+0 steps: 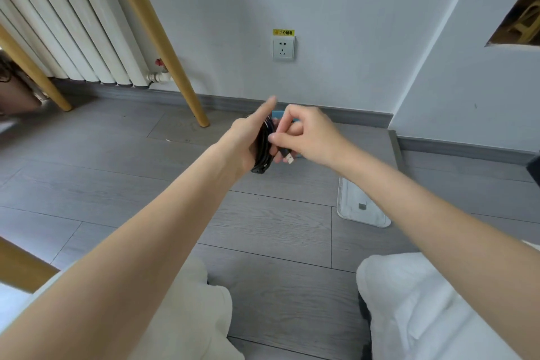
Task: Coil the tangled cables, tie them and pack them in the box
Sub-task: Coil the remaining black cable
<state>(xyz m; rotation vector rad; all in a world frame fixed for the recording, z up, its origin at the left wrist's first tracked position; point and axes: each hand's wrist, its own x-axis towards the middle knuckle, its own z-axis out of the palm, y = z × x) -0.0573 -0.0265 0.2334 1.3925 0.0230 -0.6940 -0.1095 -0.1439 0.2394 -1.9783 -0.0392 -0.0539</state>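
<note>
Left hand (248, 137) is wrapped round a black cable coil (263, 146), a bundle of thin rubbery loops held upright, w/ the index finger stuck out straight past the top of the bundle; the other fingers curl behind it, mostly hidden. Right hand (306, 134) sits just right of that grip, thumb and forefinger pinching the cable's free end right behind its silver USB plug (288, 158), which hangs below the pinch, pointing down. So both hands are clenched on the same cable, coil in one, tail in the other, above the grey wood-look floor (263, 228). Looks like the coiling is about done & the tail is being wrapped or tucked to tie it off, a guess, since no separate tie is visible. Directly behind the hands a bit of a light-blue object (277, 113) peeks out, poss. the box, can't tell. Below & right of the grip lies a flat white rectangular plastic panel (362, 204), maybe a lid. Risks: left grip is one-handed w/ the index finger off the bundle, so if the tail gets pulled hard the loops could spring loose or slide out the bottom; the short tail leaves little slack for a wrap, so it could slip from the pinch & unwind; yanking at the plug could kink the cable there.
</note>
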